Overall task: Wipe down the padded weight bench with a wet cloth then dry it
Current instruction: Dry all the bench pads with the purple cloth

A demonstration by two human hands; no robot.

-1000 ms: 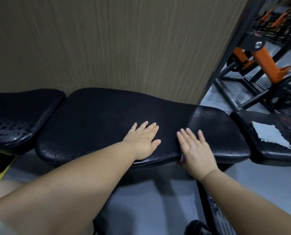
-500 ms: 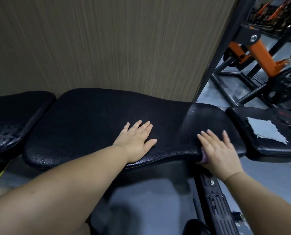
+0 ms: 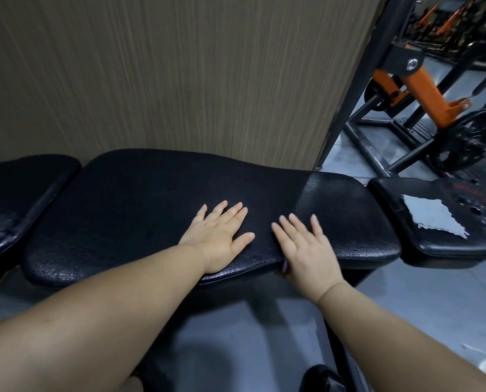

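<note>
bench pad: centre | left hand: flat on pad, fingers straight | right hand: at its 3 o'clock, fingers spread, pressing purple cloth at near edge | grey cloth: on neighbouring seat, 3 o'clock

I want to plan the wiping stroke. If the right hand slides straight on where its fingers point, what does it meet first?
The right hand would cross more bench pad, likely clear of the left hand, then meet the wooden wall behind the far edge; depth is unclear.
</note>
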